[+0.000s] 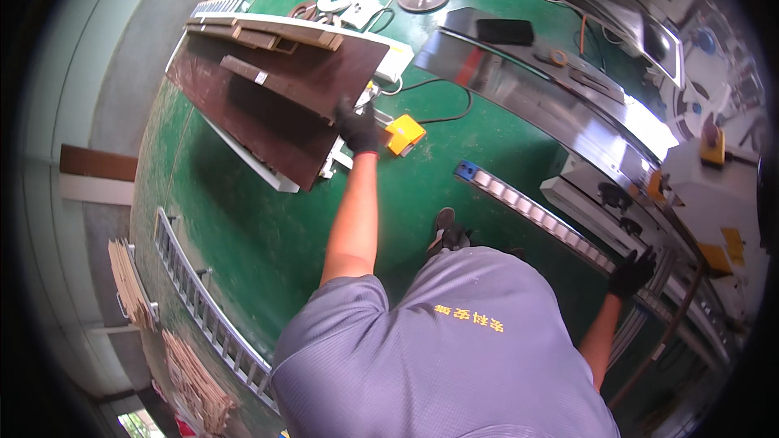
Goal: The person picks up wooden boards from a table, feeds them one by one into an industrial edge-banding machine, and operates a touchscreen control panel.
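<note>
My left hand (357,128), in a black glove, reaches out to the right edge of a dark brown panel (300,142) on a white stand. Its fingers look spread, close to the end of a narrow brown strip (276,85) lying on that panel; whether they touch the strip is unclear. Low on the right, my right hand (632,274), also black-gloved, is open with its fingers apart. It is beside a long roller rail (540,212) with pale rollers and a blue end. No object shows in either hand.
More brown strips (260,32) lie along the panel's far side. A yellow pedal-like box (404,135) sits on the green floor with cables near it. A long metal machine bed (560,97) runs along the right. Another roller track (207,308) and stacked boards (195,381) stand at left.
</note>
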The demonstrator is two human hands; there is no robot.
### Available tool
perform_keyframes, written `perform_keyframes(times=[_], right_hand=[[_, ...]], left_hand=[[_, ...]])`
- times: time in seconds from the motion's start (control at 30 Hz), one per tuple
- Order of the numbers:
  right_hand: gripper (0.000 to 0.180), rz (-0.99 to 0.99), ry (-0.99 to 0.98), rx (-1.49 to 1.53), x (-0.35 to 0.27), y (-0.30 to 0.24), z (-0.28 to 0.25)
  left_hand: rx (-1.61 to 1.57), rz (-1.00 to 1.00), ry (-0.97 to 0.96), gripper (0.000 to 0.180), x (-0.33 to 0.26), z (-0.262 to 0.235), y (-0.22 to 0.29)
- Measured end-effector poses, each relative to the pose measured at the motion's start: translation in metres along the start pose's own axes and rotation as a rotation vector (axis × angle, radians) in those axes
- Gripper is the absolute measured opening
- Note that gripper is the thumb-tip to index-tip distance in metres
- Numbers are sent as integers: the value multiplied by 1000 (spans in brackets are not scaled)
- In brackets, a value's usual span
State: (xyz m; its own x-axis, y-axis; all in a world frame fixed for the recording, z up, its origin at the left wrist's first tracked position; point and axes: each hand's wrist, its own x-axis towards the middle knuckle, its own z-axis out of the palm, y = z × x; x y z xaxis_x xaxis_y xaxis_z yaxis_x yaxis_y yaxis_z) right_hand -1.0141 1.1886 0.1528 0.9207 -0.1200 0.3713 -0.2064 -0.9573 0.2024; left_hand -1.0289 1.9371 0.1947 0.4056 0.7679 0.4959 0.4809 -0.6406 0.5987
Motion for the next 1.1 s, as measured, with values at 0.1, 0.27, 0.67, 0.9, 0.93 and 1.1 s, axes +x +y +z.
perform_keyframes(times=[0.1,0.27,0.67,0.9,0.93,1.1], right_hand=[[61,-164,39,417,3,-106,-17],[67,-371,-168,796,0,-275,-103],[51,-878,-778,917,2,-511,-258],[46,-847,-800,706,-18,-464,-247],[48,-800,-820,675,-15,-447,-251],[43,-580,-685,864,-29,-290,-205]], left_hand=[[-371,-351,81,45,26,-5,-78],[-1053,-1301,-102,39,41,13,-107],[-1263,-849,-1143,41,-117,-45,-39],[-1187,-906,-1014,49,-90,-63,-20],[-1264,-942,-881,51,-78,-59,-22],[-1385,-721,-477,43,42,-37,-63]])
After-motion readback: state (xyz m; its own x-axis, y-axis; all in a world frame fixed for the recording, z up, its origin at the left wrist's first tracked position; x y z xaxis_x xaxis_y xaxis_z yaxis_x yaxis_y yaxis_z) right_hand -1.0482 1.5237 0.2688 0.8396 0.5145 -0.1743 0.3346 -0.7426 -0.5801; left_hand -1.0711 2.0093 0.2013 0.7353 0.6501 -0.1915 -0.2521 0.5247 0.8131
